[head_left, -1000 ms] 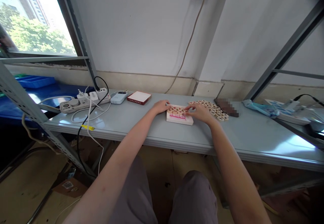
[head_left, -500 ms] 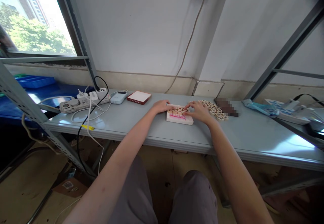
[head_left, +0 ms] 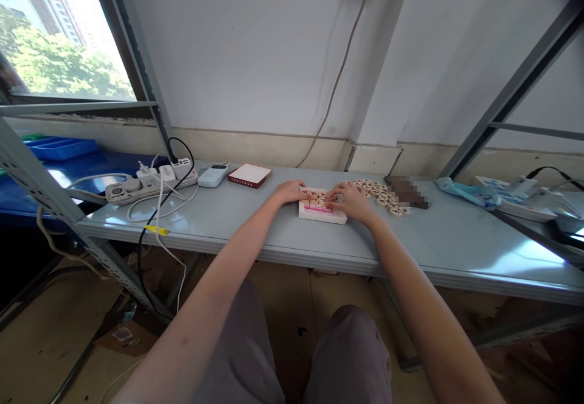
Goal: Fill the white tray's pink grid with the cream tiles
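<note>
A shallow white box [head_left: 322, 216] with a pink pattern on its inner floor sits on the grey table. Round wooden Chinese chess pieces [head_left: 317, 198], marked with dark characters, lie in its far part. At the box's left side, my left hand [head_left: 289, 191] grips the edge, its thumb reaching over toward the pieces. From the right, my right hand [head_left: 351, 200] reaches over the box, fingers bent and closed on a chess piece among the others; the fingers partly hide it. More loose chess pieces [head_left: 385, 197] spread across the table just beyond my right hand.
A red-sided box lid [head_left: 250, 174] and a pale blue power bank [head_left: 213, 176] lie left of the box. Further left is a power strip [head_left: 132, 190] with tangled cables. A blurred brown object [head_left: 408, 191] and a light blue packet [head_left: 469, 193] are on the right.
My right hand has shifted slightly left over the box, and its fingers sit lower among the pieces. The left hand stays at the box's edge. The view has moved a little.
</note>
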`<state>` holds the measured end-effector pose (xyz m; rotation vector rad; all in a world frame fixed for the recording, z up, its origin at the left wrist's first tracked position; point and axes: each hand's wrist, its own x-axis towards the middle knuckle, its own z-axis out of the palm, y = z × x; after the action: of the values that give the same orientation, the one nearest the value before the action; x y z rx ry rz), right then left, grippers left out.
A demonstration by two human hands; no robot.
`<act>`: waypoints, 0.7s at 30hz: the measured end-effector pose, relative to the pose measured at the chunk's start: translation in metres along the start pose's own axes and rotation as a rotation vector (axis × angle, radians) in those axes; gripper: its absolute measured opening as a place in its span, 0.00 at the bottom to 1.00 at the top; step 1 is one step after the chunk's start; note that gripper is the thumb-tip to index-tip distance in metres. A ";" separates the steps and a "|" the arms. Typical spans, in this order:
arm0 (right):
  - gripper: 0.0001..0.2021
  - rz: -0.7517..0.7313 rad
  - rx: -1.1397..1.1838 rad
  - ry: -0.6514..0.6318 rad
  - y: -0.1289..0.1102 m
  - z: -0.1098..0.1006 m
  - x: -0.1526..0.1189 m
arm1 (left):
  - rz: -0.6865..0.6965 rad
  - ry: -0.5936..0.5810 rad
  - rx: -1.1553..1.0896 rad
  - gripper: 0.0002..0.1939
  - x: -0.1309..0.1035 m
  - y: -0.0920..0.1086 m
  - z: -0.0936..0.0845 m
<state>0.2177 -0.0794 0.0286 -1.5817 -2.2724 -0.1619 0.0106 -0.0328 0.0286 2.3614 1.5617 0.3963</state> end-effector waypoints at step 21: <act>0.17 0.405 -0.452 0.038 0.028 0.004 -0.009 | 0.012 0.081 -0.071 0.21 0.002 -0.006 0.005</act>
<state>0.2457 -0.0760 0.0182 -2.2035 -1.9201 -0.6229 0.0080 -0.0290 0.0213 2.3285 1.5425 0.5475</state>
